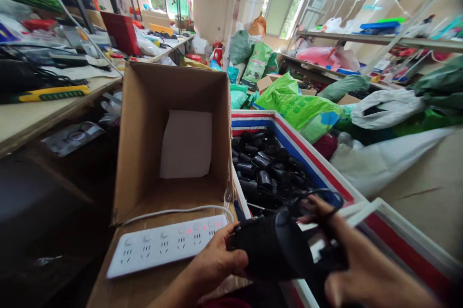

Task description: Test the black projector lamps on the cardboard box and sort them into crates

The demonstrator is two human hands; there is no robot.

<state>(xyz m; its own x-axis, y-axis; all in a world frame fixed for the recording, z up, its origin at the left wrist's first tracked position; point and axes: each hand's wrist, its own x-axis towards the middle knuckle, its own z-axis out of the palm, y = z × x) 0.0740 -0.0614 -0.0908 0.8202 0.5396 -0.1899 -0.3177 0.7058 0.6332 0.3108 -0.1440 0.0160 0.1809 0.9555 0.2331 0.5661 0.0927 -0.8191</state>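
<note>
Workroom's cluttered: desk (20,125) at 10 o'clock from your unit, bags (296,105) at 1. Black unit (265,247) is up between your hands, at the bin's near edge, not set down. Left hand (219,257): fingers closed on its left side, thumb pressed on the body. Right hand (356,245): fingers half curled near the cable (338,194); blur, can't tell if they grip. Progress: looks mid-handling, one unit up; can't tell how much work remains. Black parts (262,163) heaped in the bin (314,156) at 12; box (135,154) at 10:30, open toward you, pale sheet (186,144) inside. Edges: bin rim close, strip (162,245) on the carton at 9, near your left wrist. Most room looks straight up, above the bin.
</note>
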